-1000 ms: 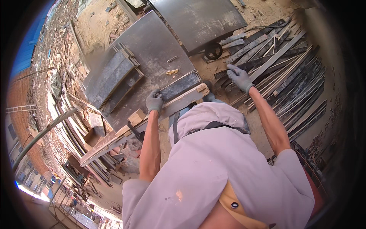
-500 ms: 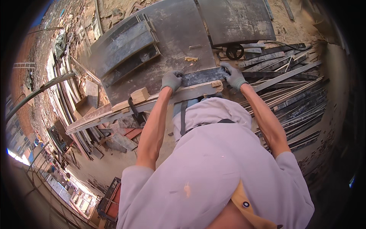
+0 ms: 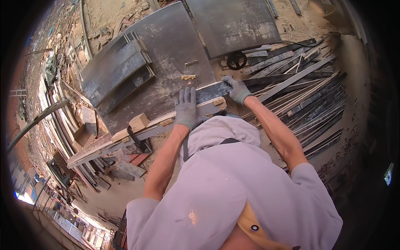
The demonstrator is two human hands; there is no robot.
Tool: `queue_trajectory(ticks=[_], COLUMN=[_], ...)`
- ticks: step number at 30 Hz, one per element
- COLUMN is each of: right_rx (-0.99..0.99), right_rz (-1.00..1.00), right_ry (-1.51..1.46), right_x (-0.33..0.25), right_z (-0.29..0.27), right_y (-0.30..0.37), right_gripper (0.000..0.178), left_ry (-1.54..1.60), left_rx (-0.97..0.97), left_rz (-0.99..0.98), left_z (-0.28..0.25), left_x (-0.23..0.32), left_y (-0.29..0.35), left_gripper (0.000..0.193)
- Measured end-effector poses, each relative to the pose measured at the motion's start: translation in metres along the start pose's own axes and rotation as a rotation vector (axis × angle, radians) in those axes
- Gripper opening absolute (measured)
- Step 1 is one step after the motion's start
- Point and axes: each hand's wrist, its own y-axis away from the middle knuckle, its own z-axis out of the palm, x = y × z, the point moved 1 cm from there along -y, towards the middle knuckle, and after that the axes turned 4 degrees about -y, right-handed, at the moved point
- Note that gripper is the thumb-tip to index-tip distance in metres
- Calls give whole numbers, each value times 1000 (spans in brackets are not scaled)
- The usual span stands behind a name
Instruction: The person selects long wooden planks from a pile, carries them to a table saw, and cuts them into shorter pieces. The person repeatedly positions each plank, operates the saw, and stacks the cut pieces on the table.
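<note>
A short dark board [image 3: 209,92] with a pale edge lies along the near edge of the dark worktable [image 3: 173,46], against a wooden rail [image 3: 160,125]. My left hand [image 3: 186,110], in a grey glove, rests flat on the board's left end, fingers stretched out and pointing away from me. My gloved right hand [image 3: 237,90] grips the right end, its fingers bent round the corner. A small wood block [image 3: 218,101] sits on the rail just below the board.
A stack of dark boards [image 3: 118,71] lies on the table's left side, and wood scraps [image 3: 188,77] lie mid-table. A larger wood block [image 3: 138,121] and a black clamp [image 3: 137,139] are on the rail. Beyond my right hand are a black handwheel [image 3: 236,61] and piled strips [image 3: 316,98].
My left hand has gone from gripping the board's left end to lying flat on it with fingers extended. The right hand still holds its end. The whole view has shifted slightly.
</note>
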Motion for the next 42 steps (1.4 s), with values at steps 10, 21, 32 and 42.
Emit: queue_trajectory(ticks=[10,21,32,42], right_rx=[-143,235,318,328], right_rz=[42,208,260,356], right_ry=[60,-30,-138,-188], right_x=[-10,22,135,214], right_z=[-11,13,76,146], right_y=[-12,34,277,420], right_gripper=[37,52,40,37], left_ry=[24,-35,-120,-154], left_rx=[-111,-121,73,78], left_rz=[-29,9,69,37], left_z=[21,13,16,34], left_x=[14,22,40,40], left_y=[-12,-10,14,37], left_gripper=[112,113,119,129])
